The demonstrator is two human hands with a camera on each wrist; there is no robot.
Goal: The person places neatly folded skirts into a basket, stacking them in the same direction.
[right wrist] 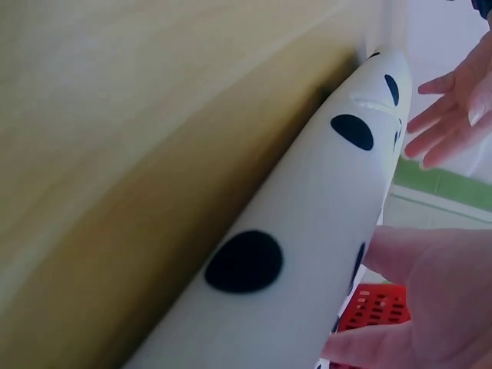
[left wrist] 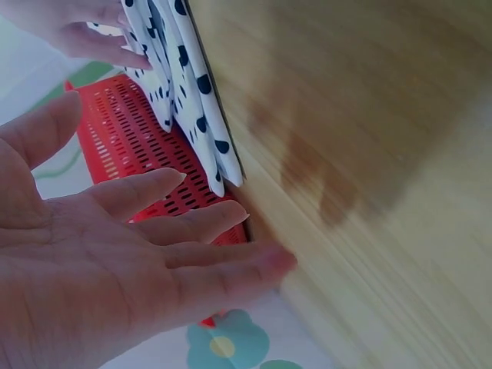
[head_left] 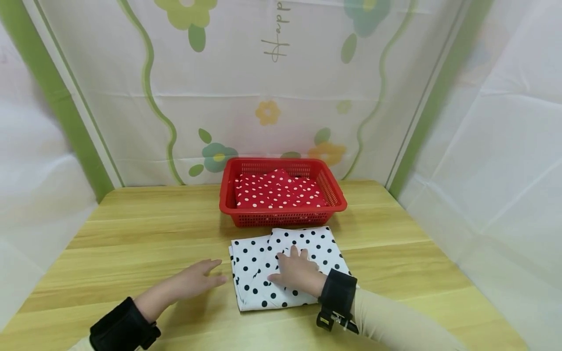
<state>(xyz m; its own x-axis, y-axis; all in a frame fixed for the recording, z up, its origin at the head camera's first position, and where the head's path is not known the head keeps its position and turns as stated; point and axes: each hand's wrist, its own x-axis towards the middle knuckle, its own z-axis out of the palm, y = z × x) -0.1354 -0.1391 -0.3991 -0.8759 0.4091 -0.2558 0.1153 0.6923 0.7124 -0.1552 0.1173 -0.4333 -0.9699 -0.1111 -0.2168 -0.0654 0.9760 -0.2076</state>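
A white cloth with black dots (head_left: 250, 273) lies folded flat on the wooden table. My right hand (head_left: 298, 270) rests on top of it with the fingers spread. To the left of the cloth, my left hand (head_left: 195, 280) is held above the table, fingers extended and holding nothing. The left wrist view shows that palm (left wrist: 100, 261) facing the camera, apart from the layered edge of the cloth (left wrist: 181, 92). In the right wrist view the cloth's rounded fold (right wrist: 300, 192) runs beside the right hand (right wrist: 442, 300).
Behind the cloth stands a red plastic basket (head_left: 281, 218) with a red cloth with white dots (head_left: 276, 192) lying in it. The wooden table (head_left: 145, 229) ends at a white floral curtain (head_left: 272, 73) at the back, with white sheeting (head_left: 491, 146) on the right.
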